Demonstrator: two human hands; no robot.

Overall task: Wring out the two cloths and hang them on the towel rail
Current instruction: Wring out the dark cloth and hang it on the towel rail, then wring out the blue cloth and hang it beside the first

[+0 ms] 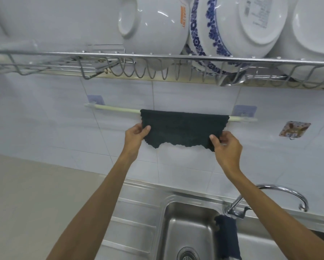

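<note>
- A dark cloth (183,128) hangs draped over the pale towel rail (112,108) on the tiled wall, covering the right part of the rail; its lower edge is uneven.
- The left hand (136,135) pinches the cloth's left edge, thumb in front and fingers behind; this grip is pressed together on the fabric.
- The right hand (226,145) pinches the cloth's lower right corner the same way, thumb on the front face.
- The second dark cloth (227,239) hangs over the right rim of the steel sink (187,228), just below the base of the curved tap (281,192), well apart from the rail.
- Right above the rail a wire dish rack (157,61) juts out from the wall, holding white bowls (150,25) and a blue-patterned plate (204,34); its lower edge sits near the rail.
- Two clear adhesive mounts (94,99) carry the rail's ends; a patterned sticker hook (294,129) sits on the tiles to the right of the rail.
- The beige table (35,194) lies left of the sink's drainer.
</note>
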